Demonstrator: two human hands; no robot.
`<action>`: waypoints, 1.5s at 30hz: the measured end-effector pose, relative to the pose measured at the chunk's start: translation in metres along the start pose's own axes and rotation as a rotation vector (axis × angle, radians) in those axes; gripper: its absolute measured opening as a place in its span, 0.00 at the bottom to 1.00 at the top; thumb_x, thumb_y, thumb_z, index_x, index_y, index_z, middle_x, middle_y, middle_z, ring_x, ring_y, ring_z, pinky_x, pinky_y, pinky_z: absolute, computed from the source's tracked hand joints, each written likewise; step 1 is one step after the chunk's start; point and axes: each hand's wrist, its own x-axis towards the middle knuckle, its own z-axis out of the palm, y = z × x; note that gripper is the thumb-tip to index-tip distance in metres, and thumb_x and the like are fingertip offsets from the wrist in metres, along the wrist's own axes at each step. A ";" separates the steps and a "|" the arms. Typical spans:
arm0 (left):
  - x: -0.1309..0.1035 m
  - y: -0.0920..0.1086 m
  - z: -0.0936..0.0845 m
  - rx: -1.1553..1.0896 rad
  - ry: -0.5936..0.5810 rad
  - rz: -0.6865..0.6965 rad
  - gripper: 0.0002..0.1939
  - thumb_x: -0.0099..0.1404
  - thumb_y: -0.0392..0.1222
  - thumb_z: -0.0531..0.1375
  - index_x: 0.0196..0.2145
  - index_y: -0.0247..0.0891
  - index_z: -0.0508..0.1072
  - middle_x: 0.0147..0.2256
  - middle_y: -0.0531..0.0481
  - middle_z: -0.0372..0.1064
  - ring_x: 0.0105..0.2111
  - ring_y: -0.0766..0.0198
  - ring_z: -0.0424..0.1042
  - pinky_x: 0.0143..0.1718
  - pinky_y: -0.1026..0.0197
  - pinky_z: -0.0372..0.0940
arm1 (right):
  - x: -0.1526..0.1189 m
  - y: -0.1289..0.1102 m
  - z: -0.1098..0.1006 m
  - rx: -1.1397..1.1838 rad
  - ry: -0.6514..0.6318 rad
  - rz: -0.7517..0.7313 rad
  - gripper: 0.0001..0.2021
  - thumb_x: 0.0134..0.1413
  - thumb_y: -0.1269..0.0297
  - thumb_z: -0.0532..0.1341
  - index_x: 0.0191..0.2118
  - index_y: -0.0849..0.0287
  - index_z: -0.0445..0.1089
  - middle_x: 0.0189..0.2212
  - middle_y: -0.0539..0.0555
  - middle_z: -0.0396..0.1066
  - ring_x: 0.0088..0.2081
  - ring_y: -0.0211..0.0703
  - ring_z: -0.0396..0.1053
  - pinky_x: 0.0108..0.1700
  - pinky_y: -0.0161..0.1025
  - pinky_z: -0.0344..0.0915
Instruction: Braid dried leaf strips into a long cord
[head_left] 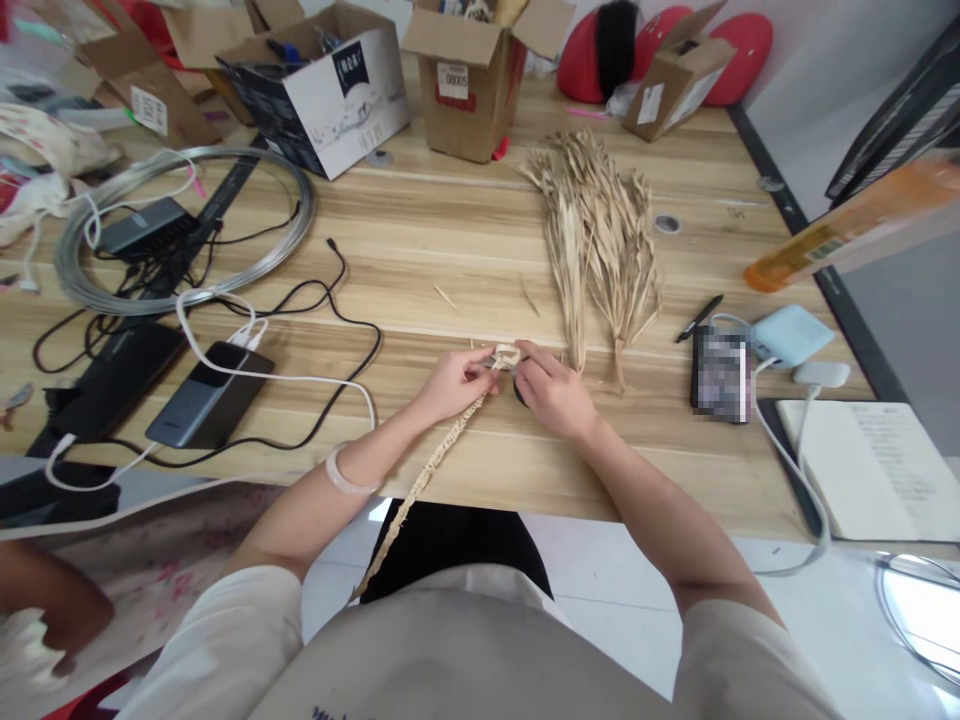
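My left hand [452,386] pinches the braided straw strip [441,453] near its looped end, and my right hand's [553,392] fingertips hold this loop. The strip runs down past the table [420,240] edge. Dry leaves [592,220] lie beyond my right hand.

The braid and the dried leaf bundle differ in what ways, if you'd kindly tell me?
The braid is one narrow plaited length; the dried leaf bundle fans out in loose blades. The braid, pinched by the left hand, runs off the table; the dried leaf bundle lies on it. The braid is cream, the dried leaf bundle browner. Both look dry.
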 end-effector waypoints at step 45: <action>-0.009 -0.001 0.006 0.251 0.218 0.277 0.18 0.59 0.36 0.57 0.47 0.29 0.73 0.18 0.55 0.65 0.16 0.74 0.57 0.22 0.70 0.57 | 0.005 0.008 -0.006 0.074 0.226 -0.274 0.10 0.59 0.70 0.55 0.41 0.60 0.73 0.35 0.58 0.76 0.37 0.43 0.72 0.37 0.40 0.68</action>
